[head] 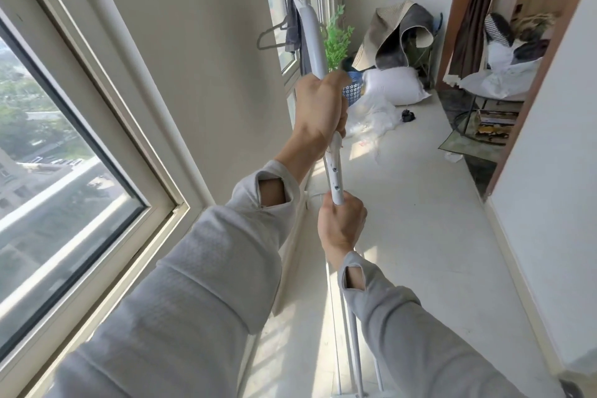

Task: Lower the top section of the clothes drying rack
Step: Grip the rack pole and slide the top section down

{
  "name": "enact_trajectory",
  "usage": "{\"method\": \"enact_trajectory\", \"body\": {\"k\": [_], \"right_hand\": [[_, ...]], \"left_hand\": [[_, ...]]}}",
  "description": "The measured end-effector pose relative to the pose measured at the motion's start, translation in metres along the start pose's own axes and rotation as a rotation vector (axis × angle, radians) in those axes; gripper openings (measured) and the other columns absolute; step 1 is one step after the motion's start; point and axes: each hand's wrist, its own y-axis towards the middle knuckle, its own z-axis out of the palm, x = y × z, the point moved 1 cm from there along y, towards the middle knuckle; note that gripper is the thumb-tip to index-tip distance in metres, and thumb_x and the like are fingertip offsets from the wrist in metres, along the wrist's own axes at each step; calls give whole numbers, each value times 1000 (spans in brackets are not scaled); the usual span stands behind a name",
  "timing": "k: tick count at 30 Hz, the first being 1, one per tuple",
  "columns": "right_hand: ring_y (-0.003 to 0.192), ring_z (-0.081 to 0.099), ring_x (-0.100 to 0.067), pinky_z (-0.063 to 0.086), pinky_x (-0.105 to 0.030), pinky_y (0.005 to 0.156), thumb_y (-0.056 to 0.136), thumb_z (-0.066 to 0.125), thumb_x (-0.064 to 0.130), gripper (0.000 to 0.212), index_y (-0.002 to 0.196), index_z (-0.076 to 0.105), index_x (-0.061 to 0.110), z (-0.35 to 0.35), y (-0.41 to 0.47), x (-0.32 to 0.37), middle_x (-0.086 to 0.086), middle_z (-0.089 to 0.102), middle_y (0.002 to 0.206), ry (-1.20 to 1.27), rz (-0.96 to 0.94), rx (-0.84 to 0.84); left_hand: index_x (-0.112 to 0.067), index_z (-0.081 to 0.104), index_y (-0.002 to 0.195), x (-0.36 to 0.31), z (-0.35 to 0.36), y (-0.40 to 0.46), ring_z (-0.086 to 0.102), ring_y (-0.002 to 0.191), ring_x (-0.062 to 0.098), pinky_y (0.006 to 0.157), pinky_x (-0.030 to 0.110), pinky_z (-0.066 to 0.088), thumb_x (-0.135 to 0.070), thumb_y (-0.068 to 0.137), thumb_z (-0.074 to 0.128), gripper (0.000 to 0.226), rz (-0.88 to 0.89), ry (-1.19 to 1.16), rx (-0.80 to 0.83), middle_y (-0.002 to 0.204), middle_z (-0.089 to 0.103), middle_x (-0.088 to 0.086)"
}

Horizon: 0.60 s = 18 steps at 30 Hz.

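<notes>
The clothes drying rack's white upright pole (334, 171) runs from the floor near my feet up past both hands. Its pale top section (311, 35) reaches up toward the windows, with dark clothes (292, 22) and a grey hanger (271, 39) hanging beside its upper end. My left hand (318, 113) is wrapped around the pole just below the top section. My right hand (340, 223) grips the pole lower down, under a white joint piece with small screws. The rack's thin legs (353, 349) show at the bottom.
A large window (64, 155) and wall run along my left. At the far end of the narrow balcony sit a green plant (337, 39), a blue patterned basket (352, 90), a white pillow (392, 86), rolled mats (397, 35) and white plastic bags (371, 119). A doorway (504, 74) opens on the right.
</notes>
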Motion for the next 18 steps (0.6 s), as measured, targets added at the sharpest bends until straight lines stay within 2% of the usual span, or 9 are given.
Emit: {"method": "enact_trajectory", "body": {"k": [4, 8, 13, 18], "right_hand": [[41, 34, -19, 23, -30, 43, 76, 46, 25, 33, 46, 32, 23, 16, 11, -2, 5, 35, 42, -11, -6, -7], [40, 29, -15, 21, -30, 42, 76, 46, 25, 36, 45, 28, 24, 26, 24, -1, 6, 30, 41, -20, -3, -32], [39, 27, -12, 19, -28, 42, 78, 46, 25, 40, 44, 25, 25, 39, 40, 1, 8, 27, 40, -25, -30, -28], [40, 31, -14, 21, -27, 42, 81, 52, 20, 43, 45, 29, 23, 52, 60, -5, 6, 32, 41, -27, -9, -28]], "left_hand": [[-25, 26, 44, 5, -8, 21, 18, 30, 12, 40, 16, 23, -1, 90, 48, 56, -2, -7, 16, 37, 23, -8], [-27, 30, 42, 13, -9, 41, 19, 30, 11, 39, 17, 24, 0, 87, 47, 56, 11, -28, 37, 36, 25, -9], [-28, 30, 29, 20, -11, 65, 18, 28, 10, 39, 14, 22, 1, 87, 47, 67, 18, -52, 67, 35, 24, -11], [-30, 30, 34, 27, -9, 88, 18, 28, 10, 39, 15, 23, 1, 87, 47, 64, 21, -56, 62, 36, 25, -10]]}}
